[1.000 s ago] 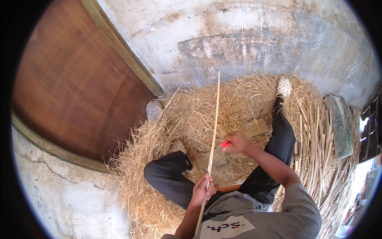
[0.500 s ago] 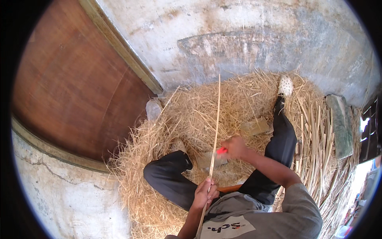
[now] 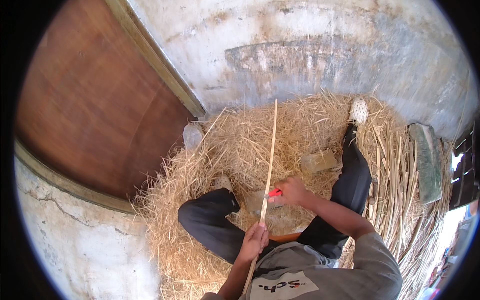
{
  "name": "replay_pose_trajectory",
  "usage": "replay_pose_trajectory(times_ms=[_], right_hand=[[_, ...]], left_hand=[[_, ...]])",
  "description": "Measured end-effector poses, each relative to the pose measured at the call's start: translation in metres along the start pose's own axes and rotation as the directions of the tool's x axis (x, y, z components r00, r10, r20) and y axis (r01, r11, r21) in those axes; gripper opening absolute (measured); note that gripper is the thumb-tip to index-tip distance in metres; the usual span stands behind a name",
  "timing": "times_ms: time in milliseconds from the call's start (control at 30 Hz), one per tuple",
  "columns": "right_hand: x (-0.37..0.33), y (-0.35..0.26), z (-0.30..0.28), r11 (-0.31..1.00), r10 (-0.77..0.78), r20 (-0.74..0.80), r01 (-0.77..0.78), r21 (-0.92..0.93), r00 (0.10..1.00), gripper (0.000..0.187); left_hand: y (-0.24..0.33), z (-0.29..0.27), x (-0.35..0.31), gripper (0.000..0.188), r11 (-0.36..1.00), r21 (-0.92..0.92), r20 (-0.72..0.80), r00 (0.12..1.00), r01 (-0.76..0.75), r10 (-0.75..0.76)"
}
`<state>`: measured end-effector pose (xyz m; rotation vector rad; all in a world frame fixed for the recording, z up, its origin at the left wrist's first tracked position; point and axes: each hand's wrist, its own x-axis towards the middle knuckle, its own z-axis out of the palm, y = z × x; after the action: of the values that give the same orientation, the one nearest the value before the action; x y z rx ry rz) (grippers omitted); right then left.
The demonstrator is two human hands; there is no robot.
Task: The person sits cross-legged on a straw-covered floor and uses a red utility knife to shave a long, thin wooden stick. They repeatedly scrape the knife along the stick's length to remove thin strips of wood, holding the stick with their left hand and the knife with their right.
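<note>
Head view, looking down on a seated person amid straw. Left hand (image 3: 254,241) closed around a long thin pale cane strip (image 3: 268,165), gripping it low on its length, close to the torso. Strip running up and slightly right from that grip, over the lap and across the straw pile (image 3: 240,145), tip ending near the base of the grey concrete wall (image 3: 310,50). Lower end of strip passing below the left fist toward the grey shirt (image 3: 320,275). Right hand (image 3: 291,191) closed on a small tool with a red handle (image 3: 275,192), tool end pressed against the strip just above the left hand's grip; blade itself too small to make out. Hands near each other, not touching. Legs in dark trousers: left knee bent, foot tucked into straw; right leg stretched out, pale perforated shoe (image 3: 358,110) at the far edge of the pile. Flat grey stone block (image 3: 318,161) lying in the straw just left of the outstretched leg. Bundle of split cane lengths (image 3: 395,175) laid along the right side, beside a grey slab (image 3: 426,160). Brown wooden door (image 3: 95,100) at left, with a pale frame. Clear plastic bottle (image 3: 192,135) in straw by the door corner.
</note>
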<state>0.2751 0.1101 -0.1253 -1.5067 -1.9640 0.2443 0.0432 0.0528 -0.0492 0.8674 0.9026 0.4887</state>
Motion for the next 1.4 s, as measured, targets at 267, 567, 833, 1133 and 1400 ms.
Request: replay_pose_trajectory(times_ms=[267, 567, 833, 1133, 1400], right_hand=[[0.034, 0.056, -0.015, 0.94, 0.31, -0.097, -0.32, -0.119, 0.946, 0.066], [0.002, 0.035, 0.023, 0.984, 0.18, -0.151, -0.176, 0.038, 0.972, 0.065], [0.037, 0.058, -0.021, 0.907, 0.403, -0.059, -0.407, -0.111, 0.913, 0.067], [0.016, 0.019, -0.002, 0.969, 0.245, -0.132, -0.238, 0.066, 0.96, 0.064], [0.001, 0.002, -0.006, 0.995, 0.104, -0.105, -0.103, 0.013, 0.989, 0.059]], left_hand=[[-0.004, 0.004, -0.006, 0.03, 0.996, -0.06, 0.072, 0.995, 0.068, -0.063], [-0.001, 0.003, -0.013, 0.029, 0.998, -0.035, 0.055, 0.998, 0.046, -0.045], [-0.006, 0.002, -0.025, 0.027, 0.994, -0.085, 0.024, 0.997, 0.072, -0.07], [0.004, 0.001, -0.018, 0.028, 0.983, -0.171, 0.051, 0.997, 0.07, -0.063], [0.005, 0.006, -0.021, 0.028, 0.996, -0.055, 0.056, 0.997, 0.065, -0.061]])
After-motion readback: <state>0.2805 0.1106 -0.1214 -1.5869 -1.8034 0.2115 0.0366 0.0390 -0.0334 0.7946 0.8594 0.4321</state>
